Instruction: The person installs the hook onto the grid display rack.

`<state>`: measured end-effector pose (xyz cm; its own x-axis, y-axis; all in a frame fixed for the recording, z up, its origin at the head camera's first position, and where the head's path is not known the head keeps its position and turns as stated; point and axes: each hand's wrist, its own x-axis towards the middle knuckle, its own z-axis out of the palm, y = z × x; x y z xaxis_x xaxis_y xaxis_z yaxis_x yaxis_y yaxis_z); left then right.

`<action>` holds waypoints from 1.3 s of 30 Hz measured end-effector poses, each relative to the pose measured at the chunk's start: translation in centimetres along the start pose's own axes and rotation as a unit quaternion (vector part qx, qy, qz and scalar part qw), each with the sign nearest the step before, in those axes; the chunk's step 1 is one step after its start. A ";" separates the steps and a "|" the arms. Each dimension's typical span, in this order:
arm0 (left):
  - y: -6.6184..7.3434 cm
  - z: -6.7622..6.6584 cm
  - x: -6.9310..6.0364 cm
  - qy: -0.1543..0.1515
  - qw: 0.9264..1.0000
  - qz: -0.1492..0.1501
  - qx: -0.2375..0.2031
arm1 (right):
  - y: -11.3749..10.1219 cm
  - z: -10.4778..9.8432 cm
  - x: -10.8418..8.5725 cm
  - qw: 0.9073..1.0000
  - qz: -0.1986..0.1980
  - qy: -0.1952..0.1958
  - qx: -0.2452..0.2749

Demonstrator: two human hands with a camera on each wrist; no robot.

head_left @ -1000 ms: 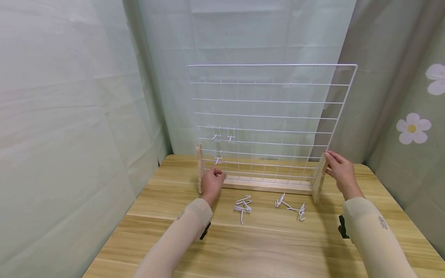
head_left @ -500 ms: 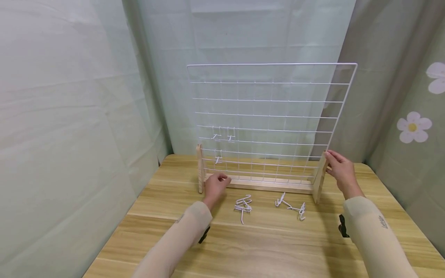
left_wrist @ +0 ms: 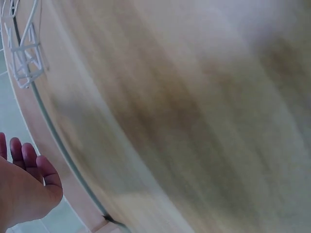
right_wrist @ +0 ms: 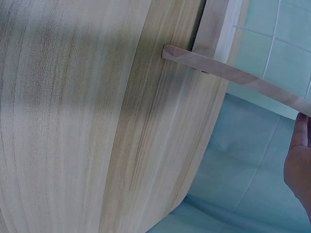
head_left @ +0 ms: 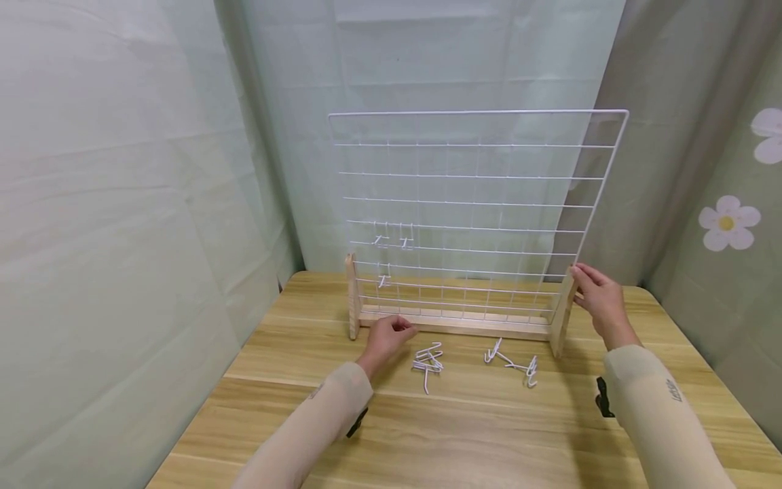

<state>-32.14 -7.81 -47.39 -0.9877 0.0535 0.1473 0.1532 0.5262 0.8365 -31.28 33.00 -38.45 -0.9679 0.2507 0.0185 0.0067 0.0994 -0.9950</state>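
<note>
A white wire grid rack [head_left: 464, 204] stands upright between two wooden side posts on a wooden base [head_left: 476, 327]. My right hand [head_left: 600, 304] pinches the top of the right wooden post [head_left: 561, 322] between thumb and fingers; the right wrist view shows the hand [right_wrist: 299, 160] at the post's end. Loosely bent and holding nothing, my left hand [head_left: 386, 339] is in front of the base's left part, left of a small pile of white wire hooks [head_left: 427, 363]. Several hooks hang on the grid's left side, one of them the lower hook [head_left: 383, 280].
More white hooks [head_left: 516, 367] lie on the wooden table [head_left: 476, 428] in front of the base, to the right. The left post [head_left: 352, 299] stands beyond my left hand. Pale curtains [head_left: 153, 204] hang at the back and both sides.
My left hand has come down and to the right, from below the lower hanging hook toward the hook pile. My right hand stays at the right post.
</note>
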 end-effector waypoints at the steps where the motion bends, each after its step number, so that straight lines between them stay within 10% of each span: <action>1: -0.1 0.0 -0.1 -0.008 1.000 0.001 0.000 | 0.0 0.0 0.0 1.000 0.000 0.001 0.006; 23: -0.8 0.9 -2.2 -0.069 0.998 0.011 0.006 | 0.0 -0.1 0.1 1.000 -0.001 0.001 0.022; 39: -0.8 1.2 -1.2 -0.040 0.998 0.005 0.046 | 0.1 0.0 0.2 1.000 0.000 0.001 0.021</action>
<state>-31.16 -7.31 -48.89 -0.9861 0.1250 0.1093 0.1629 0.6005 0.7829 -31.46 33.05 -38.53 -0.9673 0.2528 0.0186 -0.0041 0.0580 -0.9983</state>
